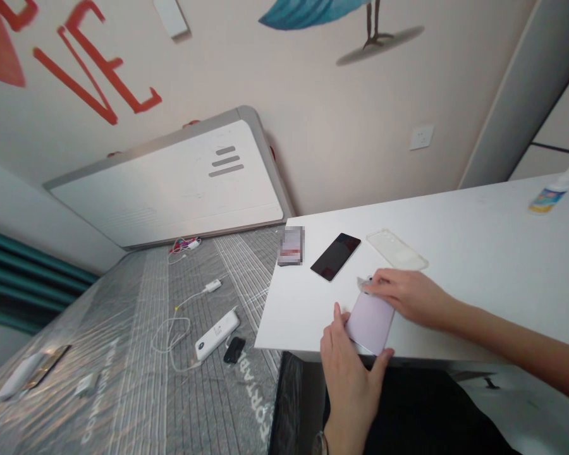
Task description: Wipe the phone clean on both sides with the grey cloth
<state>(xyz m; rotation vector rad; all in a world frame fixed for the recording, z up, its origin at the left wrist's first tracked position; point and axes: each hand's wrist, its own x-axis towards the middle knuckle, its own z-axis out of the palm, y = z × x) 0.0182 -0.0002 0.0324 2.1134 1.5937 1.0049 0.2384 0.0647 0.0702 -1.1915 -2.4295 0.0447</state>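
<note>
A lilac phone [370, 322] lies back up on the white table near its front edge. My left hand [351, 366] grips it, fingers along the left side and thumb at the lower right corner. Bent over the camera end is my right hand [403, 294], its fingers pressed together on a small pale, see-through piece [361, 284] that looks like a wipe or film. Those fingers partly hide the phone's lenses. Behind the hands are a dark-screened phone [336, 257] and a clear phone case [398, 249].
A blurred-out small box [291, 245] sits at the table's [478, 253] left corner. A bottle [554, 191] stands far right. On the grey striped, plastic-covered surface [137, 392] at left lie a white power bank [217, 333], a cable [171, 341] and a small black object [234, 349].
</note>
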